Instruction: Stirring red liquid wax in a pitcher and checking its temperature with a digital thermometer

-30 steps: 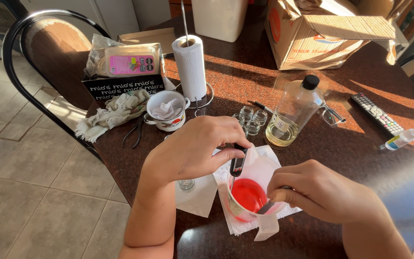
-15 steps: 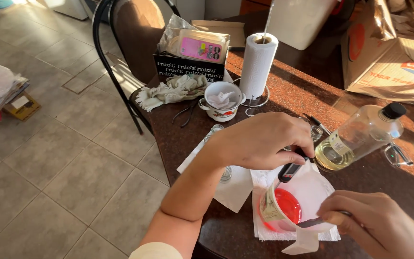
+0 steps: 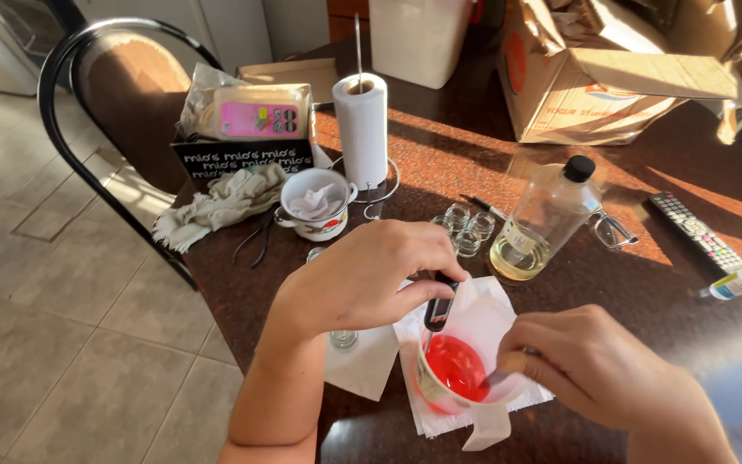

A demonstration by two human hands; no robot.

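1. My head is swinging back: half a second ago the view was tilted with the floor filling the left; now the table (image 3: 440,155) is sitting level and the roll of paper towel (image 3: 362,129) is upright again at upper centre.
2. My hands are keeping their places over the cup through that swing, so the work is reading as steady stirring and measuring.
3. My left hand (image 3: 362,275) is pinching a black probe thermometer (image 3: 438,311), tip down in the red liquid (image 3: 455,368).
4. My right hand (image 3: 590,365) is closing round a thin utensil (image 3: 501,375) dipping into the clear plastic cup (image 3: 465,387), lower centre of the frame, on white paper.
5. Hard to make out: the utensil's kind, the thermometer's display, and the small glass (image 3: 343,338) half hidden under my left wrist.
6. The bottle of pale oil (image 3: 543,222) is standing right of centre, apart from both hands.
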